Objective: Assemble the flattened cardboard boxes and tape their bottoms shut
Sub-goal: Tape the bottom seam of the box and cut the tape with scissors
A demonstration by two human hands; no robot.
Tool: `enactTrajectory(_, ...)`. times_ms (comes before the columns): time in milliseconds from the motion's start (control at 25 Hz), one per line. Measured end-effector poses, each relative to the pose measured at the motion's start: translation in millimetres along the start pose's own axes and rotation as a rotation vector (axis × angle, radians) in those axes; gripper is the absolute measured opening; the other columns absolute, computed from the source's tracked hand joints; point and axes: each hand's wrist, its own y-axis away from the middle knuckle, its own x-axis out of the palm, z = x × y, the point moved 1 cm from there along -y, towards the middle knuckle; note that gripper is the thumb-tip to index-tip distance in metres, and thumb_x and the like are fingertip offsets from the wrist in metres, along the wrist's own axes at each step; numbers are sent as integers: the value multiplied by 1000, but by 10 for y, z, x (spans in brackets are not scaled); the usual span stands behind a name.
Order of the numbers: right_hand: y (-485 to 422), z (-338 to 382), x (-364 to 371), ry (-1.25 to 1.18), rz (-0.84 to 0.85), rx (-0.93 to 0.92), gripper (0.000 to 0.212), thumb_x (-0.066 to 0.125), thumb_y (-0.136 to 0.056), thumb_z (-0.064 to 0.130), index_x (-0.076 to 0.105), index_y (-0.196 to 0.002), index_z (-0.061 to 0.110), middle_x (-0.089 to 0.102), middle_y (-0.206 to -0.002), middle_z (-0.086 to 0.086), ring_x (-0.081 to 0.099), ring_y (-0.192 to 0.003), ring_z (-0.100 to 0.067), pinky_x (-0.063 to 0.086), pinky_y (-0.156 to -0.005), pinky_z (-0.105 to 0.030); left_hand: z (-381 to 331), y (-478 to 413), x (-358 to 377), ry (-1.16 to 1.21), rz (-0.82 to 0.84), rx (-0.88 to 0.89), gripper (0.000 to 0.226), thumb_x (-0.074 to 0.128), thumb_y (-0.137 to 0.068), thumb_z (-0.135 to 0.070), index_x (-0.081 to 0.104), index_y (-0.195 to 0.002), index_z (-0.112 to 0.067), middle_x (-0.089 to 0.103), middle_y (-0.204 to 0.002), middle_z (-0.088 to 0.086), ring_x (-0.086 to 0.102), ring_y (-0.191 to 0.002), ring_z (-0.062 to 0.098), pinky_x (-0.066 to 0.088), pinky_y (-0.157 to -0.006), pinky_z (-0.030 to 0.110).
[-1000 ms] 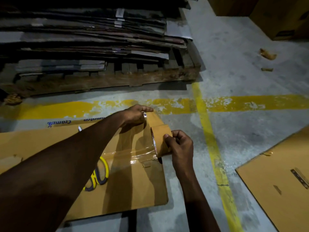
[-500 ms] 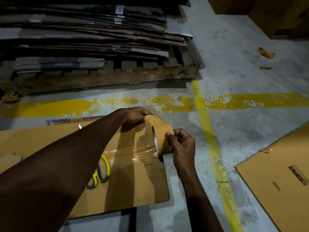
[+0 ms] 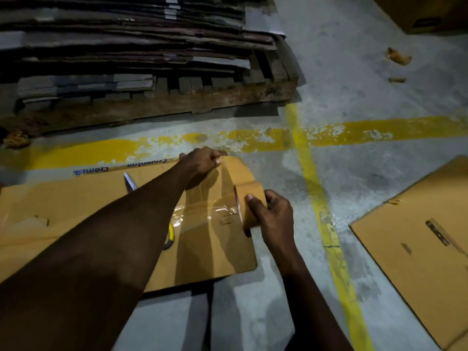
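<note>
**Tape goes onto a flattened box on the warehouse floor**

From the head camera, we see a flattened box [image 3: 215,252] lying on the concrete floor [image 3: 367,84], just this side of a worn yellow line [image 3: 316,198]. The left hand [image 3: 202,162] reaches across it, fingers curled tight over the box's far edge. Whether tape is also pinched under them, we cannot tell. The right hand [image 3: 274,216] grasps a brown tape roll [image 3: 252,206] standing on edge near the box's right side. A glossy strip of clear tape [image 3: 202,212] stretches from the roll leftward over the cardboard. Scissors [image 3: 130,182] with yellow handles lie on the box, mostly hidden beneath the left forearm. Beyond the line, a wooden pallet [image 3: 177,102] carries a stack of flat cardboard [image 3: 126,34]. A second flat sheet [image 3: 417,249] lies well apart at right.
</note>
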Motion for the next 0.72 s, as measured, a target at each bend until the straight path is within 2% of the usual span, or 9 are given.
enactTrajectory(120, 297, 50, -88, 11, -41, 22, 27, 65, -79, 25, 49, -57, 26, 52, -47, 17, 47, -44, 1, 31, -45, -10, -2, 0, 11, 9, -39, -11, 24, 48, -98, -35, 64, -116, -31, 63, -125, 3, 53, -116, 29, 33, -102, 48)
enactTrajectory(200, 474, 37, -142, -30, -24, 52, 19, 61, -76, 24, 51, -60, 24, 52, -47, 15, 46, -44, 0, 33, -46, -11, -12, -7, 39, -11, -55, -30, 29, 47, -98, -36, 61, -123, -31, 60, -130, 3, 50, -120, 30, 29, -98, 45)
enactTrajectory(360, 678, -45, -166, 32, -53, 54, 30, 63, -81, 33, 52, -57, 22, 47, -47, 15, 41, -47, -3, 29, -49, -14, -54, 50, 83, -71, -100, -65, 33, 42, -99, -40, 56, -128, -38, 54, -135, 7, 46, -122, 33, 27, -98, 47)
enactTrajectory(440, 727, -62, -130, 66, -72, 27, 32, 63, -83, 38, 58, -61, 15, 46, -48, 12, 40, -48, -3, 27, -48, -14, -65, 243, 120, -185, -210, -68, 39, 37, -99, -40, 45, -138, -38, 43, -145, 10, 39, -128, 38, 21, -105, 54)
enactTrajectory(560, 707, -53, -73, 85, -92, 28, 39, 61, -84, 46, 61, -66, 11, 49, -50, 7, 42, -49, -5, 31, -48, -19, -72, 806, 343, -326, -335, 73, 58, 23, -98, -41, 21, -151, -18, 19, -157, 15, 19, -141, 43, 11, -111, 62)
enactTrajectory(680, 666, -84, -60, 142, -111, 83, 53, 55, -82, 60, 60, -63, 11, 54, -53, -2, 49, -50, -12, 38, -52, -29, -148, 1447, 763, -396, -188, 190, 78, 4, -87, -49, 15, -152, -7, 6, -160, 17, 8, -145, 42, 7, -113, 61)
enactTrajectory(720, 664, -79, -74, 146, -115, 100, 50, 54, -82, 60, 59, -61, 15, 55, -53, -1, 51, -51, -10, 38, -53, -27, -176, 1639, 900, -407, -146, 203, 83, 5, -84, -53, 12, -152, -7, 2, -160, 16, 5, -146, 41, 6, -114, 60)
